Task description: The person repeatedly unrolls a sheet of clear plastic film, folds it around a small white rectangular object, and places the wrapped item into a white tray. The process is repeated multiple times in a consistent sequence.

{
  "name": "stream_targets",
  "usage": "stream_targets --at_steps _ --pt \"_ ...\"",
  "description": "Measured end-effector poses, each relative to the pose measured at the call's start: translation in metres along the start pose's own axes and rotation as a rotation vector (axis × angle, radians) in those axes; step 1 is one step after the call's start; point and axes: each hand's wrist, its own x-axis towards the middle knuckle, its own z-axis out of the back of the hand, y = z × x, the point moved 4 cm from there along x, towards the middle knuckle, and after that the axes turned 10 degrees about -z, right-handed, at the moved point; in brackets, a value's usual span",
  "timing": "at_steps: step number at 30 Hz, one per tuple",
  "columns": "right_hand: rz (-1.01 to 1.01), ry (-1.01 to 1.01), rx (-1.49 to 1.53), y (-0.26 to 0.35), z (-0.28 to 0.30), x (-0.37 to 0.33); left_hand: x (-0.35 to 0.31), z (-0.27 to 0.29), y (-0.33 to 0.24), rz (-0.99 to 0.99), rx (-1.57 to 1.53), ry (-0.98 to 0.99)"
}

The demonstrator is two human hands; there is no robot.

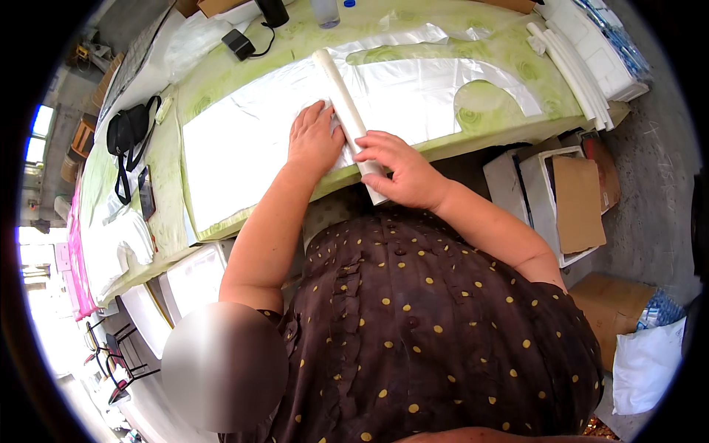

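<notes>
A long, slim white roll point(341, 96) lies across a thin white plastic sheet point(236, 140) spread over the table, its near end jutting past the table edge toward my body. My left hand point(314, 140) rests flat on the sheet just left of the roll, fingers stretched out and thumb close against it. Curled over the roll's near part from the right is my right hand point(402, 168), with its fingers on top and its thumb lower down. Right of the roll, the sheet has an arm-like curved outline with rounded openings where the green cloth shows.
A green patterned cloth point(546, 81) covers the table. On it lie a black bag point(131, 133), a phone point(147, 193), a black adapter point(238, 44) and a bundle of white rolls point(572, 74). Below at right stand foam boxes point(543, 184) and a cardboard carton point(609, 306).
</notes>
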Motion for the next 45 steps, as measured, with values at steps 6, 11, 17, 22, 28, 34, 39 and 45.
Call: stream_targets --at_steps 6,11,17,22,28,34,39,45 --pt "0.059 0.074 -0.127 0.012 -0.008 0.007 0.008 0.054 -0.004 -0.109 -0.28 -0.286" --pt "0.08 0.023 -0.018 0.018 -0.004 0.011 0.003 0.037 -0.008 -0.369 -0.082 -0.208" --pt "-0.006 -0.215 -0.263 -0.005 0.014 0.035 -0.023 0.053 0.014 -0.139 -0.255 -0.28" --pt "-0.25 -0.057 -0.56 -0.044 -0.011 0.093 -0.044 0.039 0.048 -0.067 -0.33 -0.218" --pt "-0.394 0.13 -0.686 -0.048 -0.051 0.174 -0.05 0.032 0.057 -0.095 -0.457 -0.328" --pt "-0.806 0.025 -0.813 -0.115 0.005 0.198 -0.052 0.036 0.054 -0.016 -0.48 -0.306" --pt "-1.348 -0.391 -0.694 -0.197 0.187 0.137 -0.053 0.036 0.054 -0.019 -0.477 -0.324" --pt "-1.252 -0.631 -0.853 -0.186 0.267 0.092 -0.056 0.036 0.055 -0.036 -0.448 -0.338"
